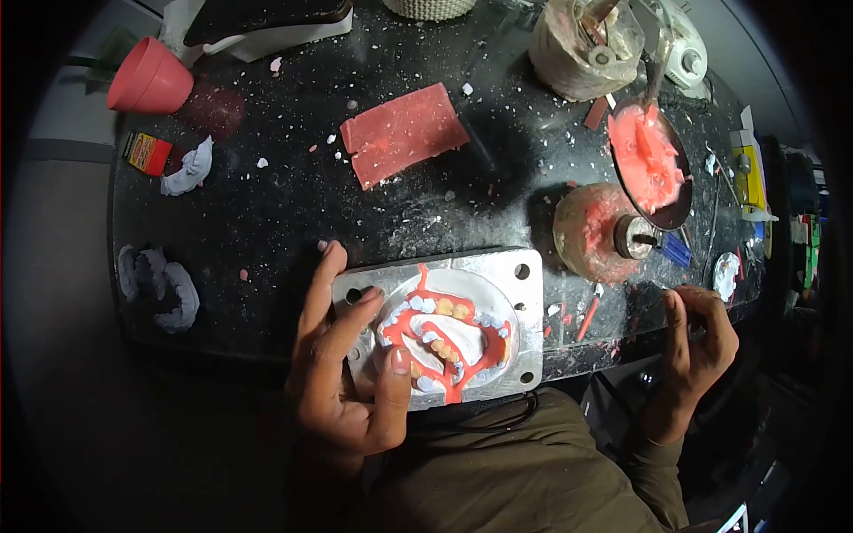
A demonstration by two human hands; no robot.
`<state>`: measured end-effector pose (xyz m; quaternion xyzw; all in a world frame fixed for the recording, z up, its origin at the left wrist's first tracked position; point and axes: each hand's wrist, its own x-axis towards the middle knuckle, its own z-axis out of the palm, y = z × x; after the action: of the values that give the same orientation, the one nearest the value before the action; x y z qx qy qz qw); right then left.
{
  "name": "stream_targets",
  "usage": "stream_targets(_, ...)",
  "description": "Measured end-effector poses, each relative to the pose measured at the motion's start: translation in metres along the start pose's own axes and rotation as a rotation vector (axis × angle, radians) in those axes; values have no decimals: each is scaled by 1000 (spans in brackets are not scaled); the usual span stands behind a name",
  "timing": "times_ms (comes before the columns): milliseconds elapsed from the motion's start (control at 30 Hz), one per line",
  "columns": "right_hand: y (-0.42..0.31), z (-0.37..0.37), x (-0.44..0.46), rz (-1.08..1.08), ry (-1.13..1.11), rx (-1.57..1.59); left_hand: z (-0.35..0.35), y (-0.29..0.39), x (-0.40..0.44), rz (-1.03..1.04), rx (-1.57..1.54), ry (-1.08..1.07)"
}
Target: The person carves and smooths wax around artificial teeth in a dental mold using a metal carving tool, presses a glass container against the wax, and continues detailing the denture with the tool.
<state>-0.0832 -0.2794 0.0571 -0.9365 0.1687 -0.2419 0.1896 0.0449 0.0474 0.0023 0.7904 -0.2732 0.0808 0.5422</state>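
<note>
A metal dental flask (530,338) lies at the table's front edge, with white plaster (462,282), pink-red wax and several artificial teeth (444,349) set in it. My left hand (342,373) grips the flask's left side, thumb over the plaster near the lower teeth and fingers spread along the upper left edge. To the right, my right hand (697,342) is held apart from the flask with thumb and forefinger pinched together. Whatever is between those fingertips is too small to make out. Close by stands a wax-smeared glass spirit burner (586,235) with a metal neck.
A pan of pink wax (647,164) sits above the burner. A pink wax sheet (404,133) lies mid-table. Plaster pieces (178,298) and a pink pot (151,78) are at left. A wrapped container (586,49) stands at the back; wax scraps (587,318) litter the right.
</note>
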Motion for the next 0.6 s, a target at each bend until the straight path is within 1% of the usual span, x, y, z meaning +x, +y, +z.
stream_targets(167,-5,0,2,-15,-10,7,1,0,-1,-1,6,-5)
stream_targets(267,-8,2,3,-17,-20,30,3,-1,-2,-24,-38,27)
stream_targets(333,-9,2,4,-56,-24,26,3,-2,-1,-1,-25,29)
stream_targets(533,-19,5,4,-84,-29,39,4,-4,-1,23,-28,49)
stream_targets(600,-22,6,4,-108,-41,46,5,-3,-1,7,-34,53)
